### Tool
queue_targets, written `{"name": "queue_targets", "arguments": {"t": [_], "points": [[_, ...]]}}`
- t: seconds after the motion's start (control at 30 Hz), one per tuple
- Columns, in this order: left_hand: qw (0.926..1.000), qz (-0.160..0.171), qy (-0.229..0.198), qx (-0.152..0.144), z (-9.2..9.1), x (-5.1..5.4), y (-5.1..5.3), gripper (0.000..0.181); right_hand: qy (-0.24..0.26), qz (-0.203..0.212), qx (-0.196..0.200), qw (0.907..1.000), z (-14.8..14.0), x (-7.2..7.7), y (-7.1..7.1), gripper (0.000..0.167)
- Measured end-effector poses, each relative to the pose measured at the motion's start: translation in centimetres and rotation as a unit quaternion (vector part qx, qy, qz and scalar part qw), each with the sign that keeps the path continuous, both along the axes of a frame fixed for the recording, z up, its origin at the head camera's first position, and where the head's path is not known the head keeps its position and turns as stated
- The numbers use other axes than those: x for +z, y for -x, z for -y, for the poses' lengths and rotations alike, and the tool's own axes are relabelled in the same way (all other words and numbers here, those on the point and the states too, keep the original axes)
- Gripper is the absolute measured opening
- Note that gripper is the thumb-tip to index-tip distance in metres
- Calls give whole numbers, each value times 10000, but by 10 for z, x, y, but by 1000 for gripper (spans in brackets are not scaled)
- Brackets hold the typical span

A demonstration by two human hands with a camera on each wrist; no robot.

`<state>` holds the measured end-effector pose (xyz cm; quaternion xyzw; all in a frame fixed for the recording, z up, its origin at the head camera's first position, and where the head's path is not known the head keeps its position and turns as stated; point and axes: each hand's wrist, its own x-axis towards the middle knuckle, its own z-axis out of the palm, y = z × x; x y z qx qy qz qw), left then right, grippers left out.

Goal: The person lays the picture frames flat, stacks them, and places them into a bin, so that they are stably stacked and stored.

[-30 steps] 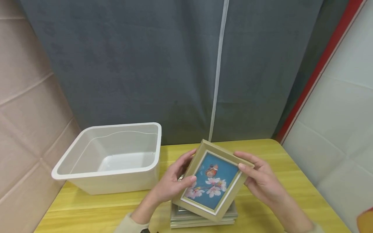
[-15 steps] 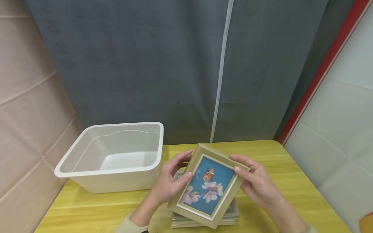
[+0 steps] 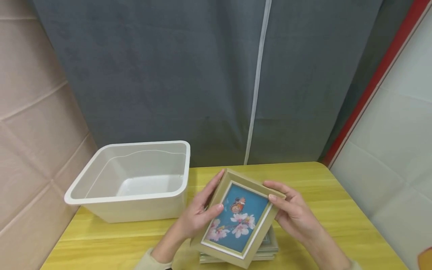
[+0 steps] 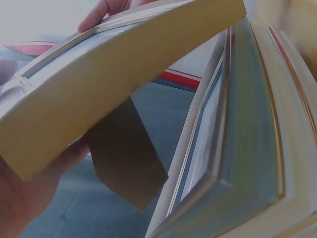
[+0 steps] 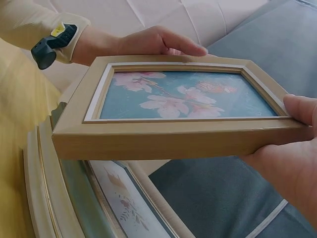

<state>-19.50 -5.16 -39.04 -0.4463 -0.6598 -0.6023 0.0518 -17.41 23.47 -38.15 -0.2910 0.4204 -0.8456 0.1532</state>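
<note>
Both hands hold a tan picture frame (image 3: 243, 221) tilted above a stack of frames (image 3: 270, 245). Its picture shows a butterfly and pink blossoms on blue. The left hand (image 3: 199, 215) grips the left edge, thumb on the front. At the upper right corner the right hand (image 3: 293, 210) pinches the frame between thumb and fingers. In the left wrist view a dark stand flap (image 4: 126, 153) hangs out from the back of the held frame. Below it, the right wrist view shows the top frame of the stack with a leaf print (image 5: 124, 203).
A white plastic tub (image 3: 135, 206) stands to the left on the yellow wood-grain table (image 3: 324, 195). Behind the table hangs a dark grey curtain (image 3: 162, 82). Padded wall panels flank both sides. A small orange object (image 3: 425, 258) shows at the lower right edge.
The held picture frame has shifted slightly left and down in the head view, with both hands keeping hold of it. The tub and the stack stay in place on the table.
</note>
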Motion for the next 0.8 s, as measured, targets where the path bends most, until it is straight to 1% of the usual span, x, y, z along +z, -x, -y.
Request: {"name": "queue_targets", "arguments": {"t": [0.1,0.2,0.4,0.6,0.63,0.8], "points": [[9995,73,78,-285,1,-2,1,75,44,-14,50,10000,0,-1,0,50],[9994,83,107,-311,0,-3,1,76,19,4,29,10000,-1,-2,0,49],[9996,24,240,-131,-1,-2,-1,79,-56,-32,-32,10000,-4,-2,0,50],[9985,35,508,222,-3,-2,-4,80,14,-21,-45,10000,-10,-2,-1,50],[9982,14,539,255,-4,-2,-5,80,43,-8,-61,10000,-11,-2,-2,50],[9980,125,545,283,-5,-4,-7,79,179,4,-34,9998,-13,-3,-2,49]]}}
